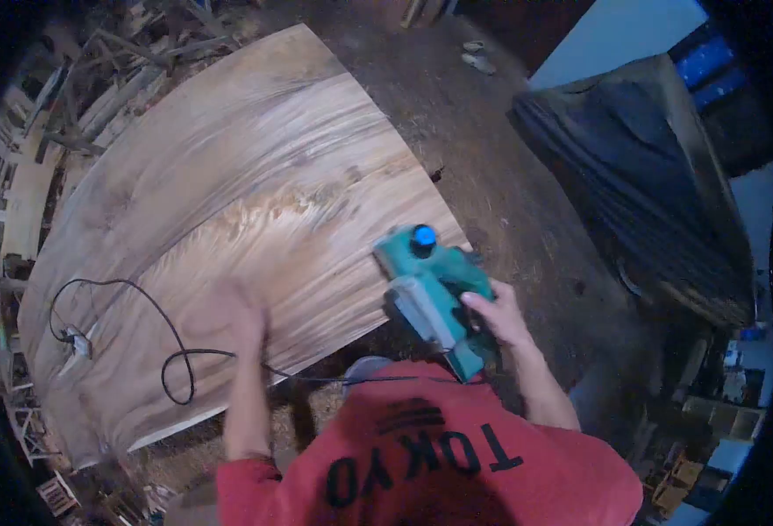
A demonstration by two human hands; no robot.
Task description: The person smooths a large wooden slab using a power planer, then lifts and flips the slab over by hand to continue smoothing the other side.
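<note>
My right hand (502,314) is closed round the rear handle of a green electric planer (430,285) with a blue knob on top. The planer is at the near right edge of a large wooden slab (307,114), its front overlapping the wood in this view. Over the slab's near side is my left hand (228,317), blurred by motion, fingers apart and holding nothing. A black power cord (180,337) curls across the wood to a pale plug connection (78,342) on the left, and also runs past my left wrist towards the planer.
Piled wood offcuts (132,83) lie beyond the slab at the upper left. A dark cloth (614,140) covers a large piece on the right. Shoes (478,60) stand on the brown floor (509,193). Small furniture and boxes (724,419) are at the lower right.
</note>
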